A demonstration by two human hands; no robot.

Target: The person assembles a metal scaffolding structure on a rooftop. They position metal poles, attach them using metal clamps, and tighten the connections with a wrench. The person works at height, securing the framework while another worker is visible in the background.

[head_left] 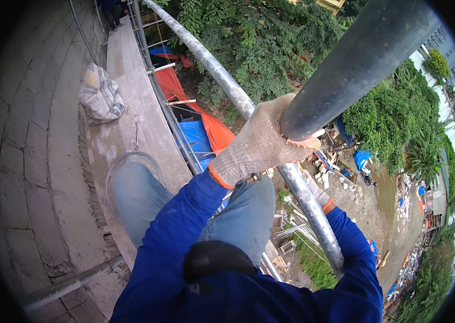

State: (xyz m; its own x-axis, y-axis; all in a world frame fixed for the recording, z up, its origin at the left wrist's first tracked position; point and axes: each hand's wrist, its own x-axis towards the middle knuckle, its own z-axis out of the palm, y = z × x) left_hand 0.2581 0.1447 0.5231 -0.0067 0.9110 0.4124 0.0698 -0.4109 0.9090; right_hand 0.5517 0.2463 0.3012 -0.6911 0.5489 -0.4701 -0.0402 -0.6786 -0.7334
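My left hand [264, 137], in a knitted beige glove with an orange cuff, is closed on the lower end of a thick dark grey pipe [364, 64]. The pipe slants up and away to the upper right, and part of its end is hidden by the hand. A galvanized scaffold rail [206, 56] runs diagonally beneath this hand. My right hand [320, 191], gloved alike, is on the outer side of the rail, just below the pipe's end. The rail and left hand hide most of its fingers. Below the left wrist, a metal fitting [254, 177] partly shows.
Plank decking [136, 102] runs along a block wall [28, 145] on the left. On it lie a filled sack [100, 96], a wrench [137, 134] and a wire coil [110, 185]. A person [111, 13] stands at the far end. Trees, tarps and debris lie far below.
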